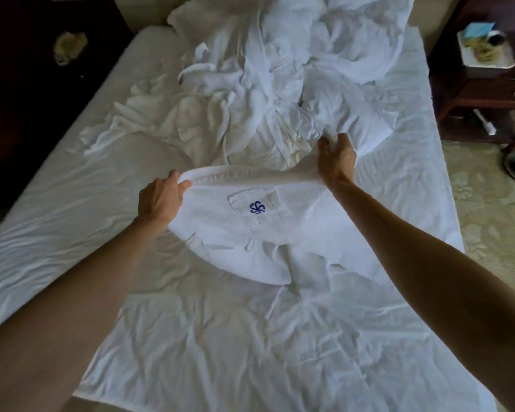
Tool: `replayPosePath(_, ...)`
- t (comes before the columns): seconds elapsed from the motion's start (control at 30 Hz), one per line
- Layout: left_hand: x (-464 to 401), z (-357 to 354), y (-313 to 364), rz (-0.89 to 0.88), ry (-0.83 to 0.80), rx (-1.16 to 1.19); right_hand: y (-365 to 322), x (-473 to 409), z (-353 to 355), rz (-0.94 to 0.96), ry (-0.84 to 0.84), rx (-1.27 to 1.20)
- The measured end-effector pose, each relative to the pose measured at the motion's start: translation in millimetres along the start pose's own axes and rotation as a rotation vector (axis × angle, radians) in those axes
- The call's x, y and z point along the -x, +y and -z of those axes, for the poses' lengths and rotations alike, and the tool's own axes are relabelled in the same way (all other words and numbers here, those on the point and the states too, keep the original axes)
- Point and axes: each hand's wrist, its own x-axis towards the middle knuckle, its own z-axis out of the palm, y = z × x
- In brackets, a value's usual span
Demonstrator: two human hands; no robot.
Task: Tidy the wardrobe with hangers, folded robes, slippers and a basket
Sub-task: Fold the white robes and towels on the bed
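A white waffle robe (250,230) with a blue emblem on its chest pocket is stretched above the bed between both hands. My left hand (161,200) grips its upper edge at the left. My right hand (336,159) grips the same edge at the right, fingers curled into the cloth. The robe's lower part hangs down and touches the white sheet (250,352). No hangers, slippers or basket are in view.
A heap of crumpled white linen and a robe belt (265,93) covers the far half of the bed (42,203). A dark wooden nightstand (482,93) with a tray of small items stands at the right. Patterned carpet (488,218) lies right of the bed.
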Motion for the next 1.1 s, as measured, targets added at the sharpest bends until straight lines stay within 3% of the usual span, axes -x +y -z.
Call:
replayPosePath(0.2, 0, -21, -20, -0.014, -0.080, 0.117, 26, 8, -18, -0.006, -0.003, 0.077)
replayPosePath(0.37, 29, -95, 35, -0.153, -0.261, 0.182, 114, 30, 32, -0.047, 0.029, 0.166)
replayPosePath(0.57, 119, -221, 108, -0.311, -0.588, 0.081, 247, 84, 106, -0.174, -0.038, 0.329)
replayPosePath(0.73, 170, -267, 148, -0.437, -0.661, 0.188, 301, 113, 148, -0.191, -0.021, 0.349)
replayPosePath(0.8, 174, -266, 161, -0.437, -0.611, 0.195, 307, 120, 161, -0.159, -0.005, 0.350)
replayPosePath(0.87, 168, -254, 178, -0.460, -0.446, 0.198, 307, 127, 176, -0.135, 0.019, 0.344)
replayPosePath(1.0, 144, -218, 232, -0.531, -0.061, 0.452, 309, 146, 216, -0.030, 0.029, 0.358)
replayPosePath(1.1, 128, -196, 292, -0.530, 0.110, 0.599, 318, 160, 246, 0.015, 0.058, 0.365)
